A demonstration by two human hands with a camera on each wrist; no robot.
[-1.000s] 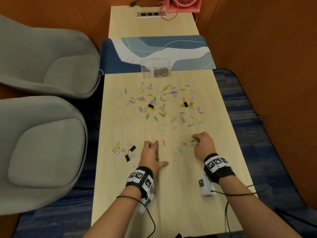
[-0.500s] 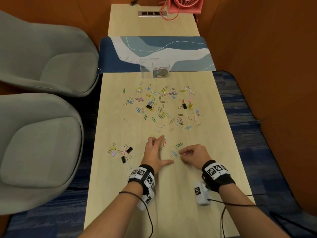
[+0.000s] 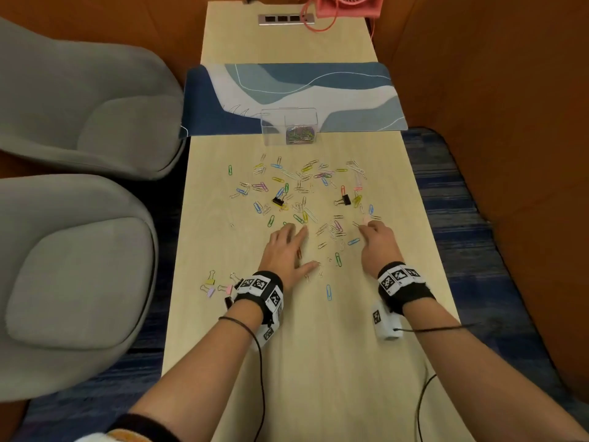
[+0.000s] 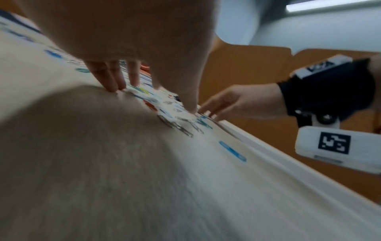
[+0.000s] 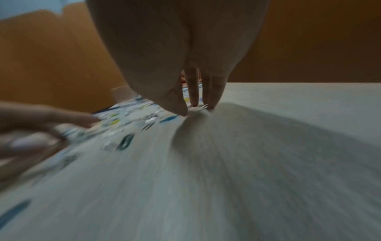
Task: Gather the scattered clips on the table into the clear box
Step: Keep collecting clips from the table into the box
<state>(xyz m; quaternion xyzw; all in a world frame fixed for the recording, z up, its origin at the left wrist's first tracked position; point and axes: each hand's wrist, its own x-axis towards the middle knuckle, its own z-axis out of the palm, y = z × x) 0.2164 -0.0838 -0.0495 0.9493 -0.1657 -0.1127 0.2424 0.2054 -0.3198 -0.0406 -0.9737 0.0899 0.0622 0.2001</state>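
Coloured paper clips (image 3: 302, 199) lie scattered across the middle of the wooden table (image 3: 318, 362), with two black binder clips (image 3: 278, 201) among them. The clear box (image 3: 288, 126) stands beyond them at the mat's edge and holds a small heap of clips. My left hand (image 3: 291, 240) lies flat on the table at the pile's near edge, fingers (image 4: 111, 78) straight and spread, some clips under and beside it. My right hand (image 3: 371, 231) rests its straight fingertips (image 5: 193, 101) on the table at the pile's near right, touching small clips. Both wrist views are blurred.
Several pastel and black binder clips (image 3: 220, 285) lie apart near the left edge by my left wrist. One blue clip (image 3: 329, 291) lies alone between my wrists. Two grey chairs (image 3: 79, 106) stand on the left, and a blue mat (image 3: 287, 87), power strip (image 3: 285, 19) and pink fan (image 3: 347, 4) lie beyond the box.
Both hands have slid forward along the table from the near loose clips up to the pile's near edge. Some of those loose clips now lie closer to the pile.
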